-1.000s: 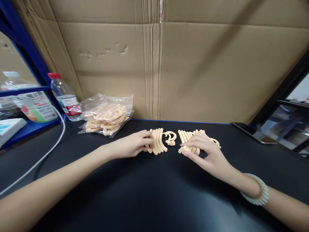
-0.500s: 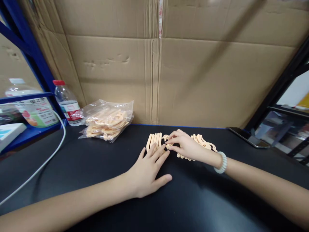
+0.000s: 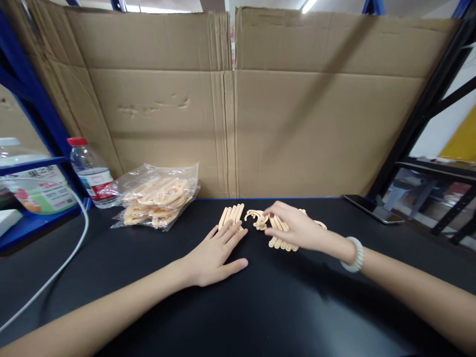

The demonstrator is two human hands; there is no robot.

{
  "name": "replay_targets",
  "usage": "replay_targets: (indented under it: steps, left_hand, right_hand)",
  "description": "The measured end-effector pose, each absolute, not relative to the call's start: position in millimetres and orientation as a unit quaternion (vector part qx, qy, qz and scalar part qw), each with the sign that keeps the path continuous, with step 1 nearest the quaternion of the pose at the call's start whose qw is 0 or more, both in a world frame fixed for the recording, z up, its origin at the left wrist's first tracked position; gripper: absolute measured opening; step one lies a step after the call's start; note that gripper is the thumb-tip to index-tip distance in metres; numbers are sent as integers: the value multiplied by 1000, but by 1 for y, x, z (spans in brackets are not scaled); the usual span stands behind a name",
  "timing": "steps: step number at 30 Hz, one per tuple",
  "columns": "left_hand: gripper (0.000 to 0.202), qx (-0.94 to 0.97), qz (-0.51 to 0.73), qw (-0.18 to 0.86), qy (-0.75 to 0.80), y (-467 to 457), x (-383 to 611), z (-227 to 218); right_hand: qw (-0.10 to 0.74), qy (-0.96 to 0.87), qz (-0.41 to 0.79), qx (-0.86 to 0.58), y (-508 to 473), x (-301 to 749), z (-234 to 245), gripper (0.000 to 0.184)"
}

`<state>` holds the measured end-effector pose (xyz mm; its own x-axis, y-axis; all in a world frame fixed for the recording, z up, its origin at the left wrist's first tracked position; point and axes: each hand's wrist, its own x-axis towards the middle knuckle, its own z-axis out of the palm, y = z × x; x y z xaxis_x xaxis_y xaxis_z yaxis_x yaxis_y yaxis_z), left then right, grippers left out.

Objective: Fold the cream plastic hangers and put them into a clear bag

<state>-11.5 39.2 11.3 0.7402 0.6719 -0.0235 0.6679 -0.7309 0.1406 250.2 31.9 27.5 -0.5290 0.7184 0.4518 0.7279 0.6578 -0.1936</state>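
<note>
My left hand lies flat with its fingers spread. Its fingertips rest on the lower ends of a row of slim beige strips, side by side. To the right of that row is a small cluster of curved beige hook pieces, partly overlapping. My right hand, with a pale coiled band at its wrist, hovers over a second row of beige strips. Its thumb and fingers are apart, with nothing visible between them. More beige curved pieces show behind that hand, mostly hidden by it.
A clear plastic bag of beige pieces sits at the back left, beside a red-capped bottle. A white cable crosses the left side. A dark phone lies back right. Cardboard panels stand behind the black table.
The camera view has tilted up. My right hand has drawn back rightward from the hook pieces and its fingers have parted. My left hand stays flat by the left row.
</note>
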Motion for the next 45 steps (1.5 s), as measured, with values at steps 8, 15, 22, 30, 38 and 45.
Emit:
replay_targets:
  steps: [8,15,22,30,38,45]
  left_hand:
    - [74,930,6,52,363,42,-7,9]
    - [79,923,16,46,382,58,3,10]
    - [81,918,14,48,393,61,4,10]
    - [81,918,11,45,393,66,4,9]
    - [82,917,8,49,395,67,5,9]
    - [80,921,25,37,388,70,5,7]
  right_hand:
    - [119,-883,-113,-440,16,258,3,21]
    - [130,-879,-122,-442,60,261,7,21]
    - [169,-868,-116,-453,49,300,25,44]
    - [153,-871,-47,-465,35,349,-9,54]
    - [219,-849,-47,-479,103,370,-16,58]
    - [250,-872,-58,-417,81,313,-2,54]
